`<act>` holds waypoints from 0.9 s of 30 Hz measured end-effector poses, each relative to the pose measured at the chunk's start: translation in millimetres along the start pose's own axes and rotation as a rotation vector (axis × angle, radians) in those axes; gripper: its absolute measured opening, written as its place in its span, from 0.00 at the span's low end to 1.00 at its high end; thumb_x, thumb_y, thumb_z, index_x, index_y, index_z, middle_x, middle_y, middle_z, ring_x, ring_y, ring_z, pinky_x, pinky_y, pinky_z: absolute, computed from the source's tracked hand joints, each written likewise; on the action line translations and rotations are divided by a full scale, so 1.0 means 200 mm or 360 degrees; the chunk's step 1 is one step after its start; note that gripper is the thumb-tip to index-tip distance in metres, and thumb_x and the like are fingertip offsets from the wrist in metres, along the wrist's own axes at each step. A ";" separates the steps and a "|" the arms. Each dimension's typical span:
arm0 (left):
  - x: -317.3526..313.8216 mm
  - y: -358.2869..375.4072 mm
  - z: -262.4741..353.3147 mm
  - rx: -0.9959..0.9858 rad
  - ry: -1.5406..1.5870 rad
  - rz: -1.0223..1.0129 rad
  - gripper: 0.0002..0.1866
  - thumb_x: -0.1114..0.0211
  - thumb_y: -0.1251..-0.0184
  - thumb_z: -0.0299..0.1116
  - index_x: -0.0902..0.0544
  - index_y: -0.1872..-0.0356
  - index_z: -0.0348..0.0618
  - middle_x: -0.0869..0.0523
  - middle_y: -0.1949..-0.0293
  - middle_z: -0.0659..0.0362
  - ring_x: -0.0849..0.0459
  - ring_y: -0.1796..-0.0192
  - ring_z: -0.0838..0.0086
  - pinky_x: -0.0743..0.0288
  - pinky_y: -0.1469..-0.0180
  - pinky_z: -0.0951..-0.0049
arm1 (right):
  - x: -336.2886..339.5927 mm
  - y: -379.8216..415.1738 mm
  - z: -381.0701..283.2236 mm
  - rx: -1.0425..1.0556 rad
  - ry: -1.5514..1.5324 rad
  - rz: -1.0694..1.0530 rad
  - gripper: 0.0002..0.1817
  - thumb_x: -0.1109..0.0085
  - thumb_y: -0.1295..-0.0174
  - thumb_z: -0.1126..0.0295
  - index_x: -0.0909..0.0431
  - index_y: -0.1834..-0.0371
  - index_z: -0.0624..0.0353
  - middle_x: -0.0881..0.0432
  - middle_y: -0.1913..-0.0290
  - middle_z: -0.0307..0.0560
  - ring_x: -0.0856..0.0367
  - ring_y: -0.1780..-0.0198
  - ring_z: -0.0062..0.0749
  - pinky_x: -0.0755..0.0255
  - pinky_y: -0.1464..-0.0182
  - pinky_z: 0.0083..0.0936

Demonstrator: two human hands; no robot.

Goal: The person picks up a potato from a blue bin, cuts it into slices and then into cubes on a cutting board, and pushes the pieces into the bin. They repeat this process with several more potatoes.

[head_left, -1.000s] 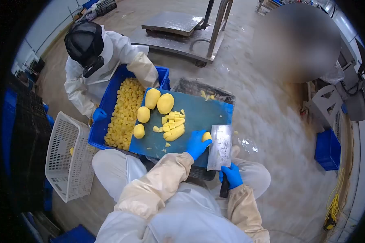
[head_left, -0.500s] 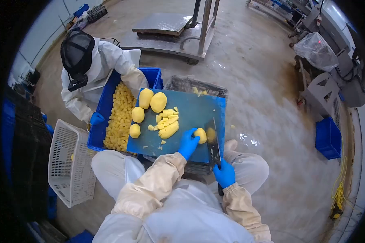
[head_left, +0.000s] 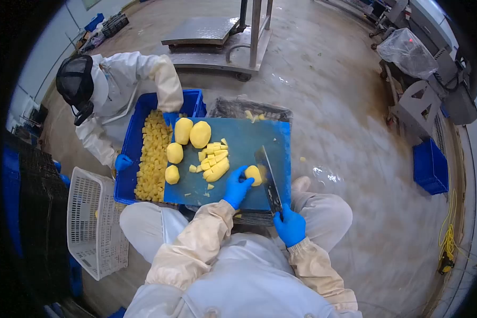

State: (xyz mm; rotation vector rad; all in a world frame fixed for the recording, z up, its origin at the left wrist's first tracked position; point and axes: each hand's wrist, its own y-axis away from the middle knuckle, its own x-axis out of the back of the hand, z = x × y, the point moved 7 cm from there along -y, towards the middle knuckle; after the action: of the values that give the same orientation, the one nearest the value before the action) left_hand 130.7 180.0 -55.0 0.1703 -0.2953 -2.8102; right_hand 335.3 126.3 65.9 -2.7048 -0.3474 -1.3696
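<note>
On a blue cutting board (head_left: 249, 140), my left hand (head_left: 237, 187), in a blue glove, grips a peeled potato (head_left: 253, 175) from its left side. My right hand (head_left: 290, 226), also gloved in blue, is closed around the handle of a large knife (head_left: 269, 180). The blade stands close along the potato's right side; whether it touches cannot be told. Left of my hands lie cut potato pieces (head_left: 215, 162). Several whole peeled potatoes (head_left: 200, 134) rest along the board's left edge.
A co-worker (head_left: 116, 85) leans over a blue crate (head_left: 126, 183) of potato cubes (head_left: 155, 153) at left. A white basket (head_left: 85, 228) stands nearer. Beneath the board is a dark crate (head_left: 225, 109). Beyond are a platform scale (head_left: 201, 31) and, at right, a blue bin (head_left: 430, 167).
The knife has come nearer the potato, its blade tilting to the left. The co-worker's arm has drawn back, and a gloved hand now shows beside the board. The view has shifted slightly.
</note>
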 end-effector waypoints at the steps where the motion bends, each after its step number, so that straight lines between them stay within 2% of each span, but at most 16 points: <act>1: 0.00 -0.01 -0.01 0.0000 -0.0004 -0.0006 0.28 0.33 0.51 0.22 0.28 0.45 0.41 0.23 0.64 0.60 0.24 0.69 0.79 0.25 0.68 0.79 | 0.00 0.00 -0.02 0.0018 0.0039 -0.0025 0.09 0.46 0.46 0.66 0.28 0.66 0.57 0.24 0.81 0.55 0.24 0.78 0.52 0.33 0.76 0.44; 4: 0.00 -0.01 0.01 -0.0069 -0.0077 -0.0016 0.27 0.33 0.51 0.22 0.28 0.45 0.41 0.22 0.65 0.60 0.24 0.69 0.79 0.25 0.67 0.79 | 0.01 -0.01 -0.07 0.0078 0.0076 -0.0034 0.07 0.47 0.45 0.66 0.30 0.69 0.57 0.25 0.81 0.56 0.25 0.79 0.53 0.33 0.77 0.45; 7: 0.00 0.00 -0.01 0.0016 0.0019 -0.0009 0.27 0.33 0.51 0.21 0.27 0.45 0.41 0.22 0.66 0.60 0.24 0.68 0.79 0.25 0.66 0.78 | 0.01 -0.01 -0.09 0.0128 0.0064 -0.0018 0.06 0.48 0.45 0.66 0.31 0.70 0.56 0.26 0.82 0.56 0.25 0.80 0.52 0.33 0.78 0.45; 9: 0.01 -0.01 -0.03 -0.0021 -0.0133 -0.0052 0.25 0.36 0.46 0.21 0.28 0.44 0.42 0.21 0.58 0.59 0.21 0.60 0.76 0.22 0.65 0.79 | 0.00 -0.01 -0.10 0.0128 0.0054 -0.0012 0.06 0.47 0.45 0.67 0.31 0.70 0.56 0.26 0.82 0.56 0.25 0.80 0.52 0.33 0.78 0.45; 12: 0.01 -0.03 -0.03 -0.0123 -0.0088 -0.0019 0.24 0.36 0.45 0.21 0.28 0.44 0.42 0.21 0.58 0.59 0.21 0.59 0.76 0.22 0.64 0.79 | 0.00 -0.01 -0.11 0.0105 0.0132 -0.0009 0.05 0.47 0.46 0.68 0.31 0.71 0.56 0.26 0.82 0.55 0.25 0.80 0.51 0.33 0.78 0.44; 15: 0.00 0.01 0.01 0.0059 0.0092 0.0014 0.25 0.34 0.47 0.24 0.28 0.45 0.39 0.20 0.61 0.57 0.21 0.64 0.77 0.23 0.67 0.78 | 0.02 0.00 -0.14 0.0178 0.0149 0.0080 0.06 0.47 0.46 0.67 0.30 0.70 0.56 0.26 0.84 0.54 0.25 0.81 0.50 0.33 0.79 0.43; 21: -0.01 0.01 0.04 0.0079 0.0045 0.0090 0.23 0.33 0.47 0.26 0.27 0.48 0.39 0.20 0.63 0.57 0.21 0.64 0.77 0.23 0.68 0.78 | -0.01 0.01 -0.14 0.0145 0.0143 -0.0002 0.04 0.47 0.47 0.69 0.29 0.71 0.56 0.26 0.80 0.53 0.25 0.79 0.48 0.32 0.77 0.41; 27: 0.01 -0.01 0.00 0.0091 0.0083 0.0092 0.21 0.32 0.47 0.26 0.25 0.50 0.38 0.20 0.63 0.58 0.21 0.65 0.77 0.23 0.66 0.78 | 0.01 -0.01 -0.14 0.0115 0.0105 -0.0019 0.03 0.47 0.49 0.71 0.30 0.76 0.56 0.26 0.79 0.51 0.26 0.79 0.47 0.32 0.77 0.39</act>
State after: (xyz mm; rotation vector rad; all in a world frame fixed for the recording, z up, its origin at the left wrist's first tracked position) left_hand 128.3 180.4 -55.7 0.2433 -0.3630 -2.7370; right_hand 312.8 123.8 84.1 -2.5969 -0.4000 -1.4172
